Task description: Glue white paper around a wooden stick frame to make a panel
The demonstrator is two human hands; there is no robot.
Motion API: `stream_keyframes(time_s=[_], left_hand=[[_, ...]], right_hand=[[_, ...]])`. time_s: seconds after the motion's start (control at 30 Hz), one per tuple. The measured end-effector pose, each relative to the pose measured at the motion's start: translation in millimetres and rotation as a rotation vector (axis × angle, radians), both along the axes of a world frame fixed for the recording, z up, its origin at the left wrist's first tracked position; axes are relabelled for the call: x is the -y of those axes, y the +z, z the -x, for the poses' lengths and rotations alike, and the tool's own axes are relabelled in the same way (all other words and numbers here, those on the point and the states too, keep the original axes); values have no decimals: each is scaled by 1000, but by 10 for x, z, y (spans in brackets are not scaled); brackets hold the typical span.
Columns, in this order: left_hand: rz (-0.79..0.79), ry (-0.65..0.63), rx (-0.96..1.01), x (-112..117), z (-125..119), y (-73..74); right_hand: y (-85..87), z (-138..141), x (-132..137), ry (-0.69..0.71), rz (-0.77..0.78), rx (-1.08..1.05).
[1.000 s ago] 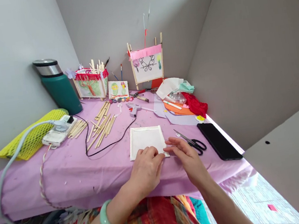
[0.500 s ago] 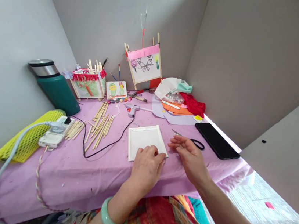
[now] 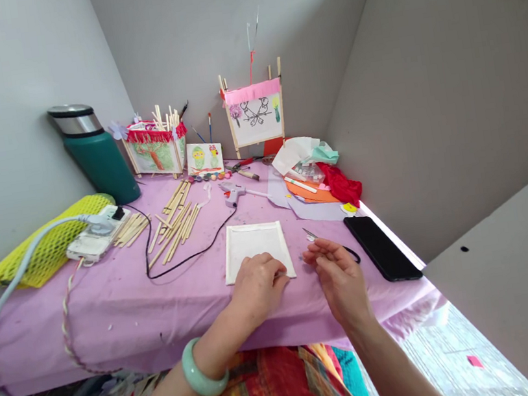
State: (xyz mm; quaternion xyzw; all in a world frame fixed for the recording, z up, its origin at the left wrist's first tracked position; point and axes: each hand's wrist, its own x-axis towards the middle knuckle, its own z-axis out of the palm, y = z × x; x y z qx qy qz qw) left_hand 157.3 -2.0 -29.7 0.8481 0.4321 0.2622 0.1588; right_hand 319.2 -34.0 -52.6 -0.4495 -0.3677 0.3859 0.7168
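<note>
A white square panel (image 3: 254, 250) with a raised rim lies flat on the purple tablecloth (image 3: 126, 302). My left hand (image 3: 257, 285), with a green bangle at the wrist, rests on the panel's near edge, its fingers curled down onto the rim. Just right of the panel, my right hand (image 3: 337, 274) hovers over the middle of a pair of black-handled scissors (image 3: 309, 235). Its thumb and fingertips are drawn together, and what they pinch is hidden. The scissors' blade tip and one handle loop show on either side of that hand.
A black phone (image 3: 381, 246) lies at the right edge. A glue gun (image 3: 234, 193) and its black cord, loose wooden sticks (image 3: 174, 222), a power strip (image 3: 95, 236), a green flask (image 3: 96, 153), paper lanterns (image 3: 256, 111) and coloured paper scraps (image 3: 313, 181) fill the back.
My right hand has left the panel's near right corner and slid right over the scissors, its fingers drawing together. My left hand has stayed on the panel's edge.
</note>
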Motion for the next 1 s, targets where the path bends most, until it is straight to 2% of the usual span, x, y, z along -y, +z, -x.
stream_keyframes(time_s=[0.07, 0.13, 0.3, 0.4, 0.57, 0.77, 1.0], left_hand=[[35, 33, 28, -5, 15, 12], [65, 32, 59, -11, 41, 25], [40, 74, 179, -10, 177, 45], [-71, 84, 168, 23, 287, 24], [-227, 60, 46, 92, 415, -42], [-205, -6, 17, 88, 459, -66], [-179, -1, -10, 47, 470, -64]], right_hand=[[15, 2, 34, 12, 19, 74], [48, -1, 79, 22, 21, 245], [140, -15, 170, 18, -145, 995], [137, -11, 169, -23, -186, 1263], [125, -25, 109, -35, -200, 1472], [286, -44, -7, 39, -244, 1646], [327, 117, -284, 29, -45, 1821]])
